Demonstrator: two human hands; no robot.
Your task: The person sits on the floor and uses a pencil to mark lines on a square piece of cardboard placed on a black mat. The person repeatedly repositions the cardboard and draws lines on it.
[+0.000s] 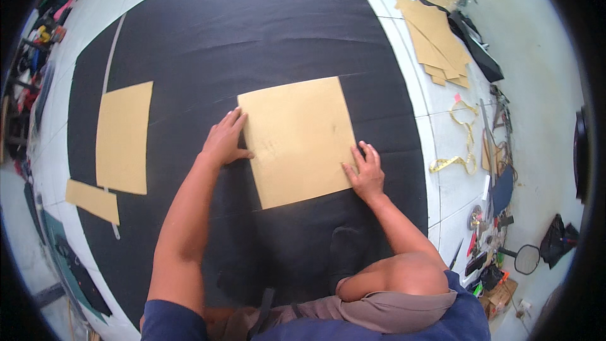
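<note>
A large square of tan card (300,142) lies flat on a wide black cloth (265,38) spread over the floor. My left hand (226,137) rests along the card's left edge, fingers stretched and thumb apart. At its lower right edge my right hand (366,170) touches the card, fingers spread and pointing up. Neither hand grips the card. Thin pale lines run across the cloth beside the card's upper corners. Farther left lie a tall tan card piece (124,139) and a small tan strip (93,201), both over a long thin ruler (115,50).
White floor tiles (435,142) border the cloth. On the right lie a pile of tan card pieces (435,41), a yellow measuring tape (470,145) and assorted tools near the wall (543,88). Clutter (44,31) lines the far left. My bent knee (398,275) is at the lower right.
</note>
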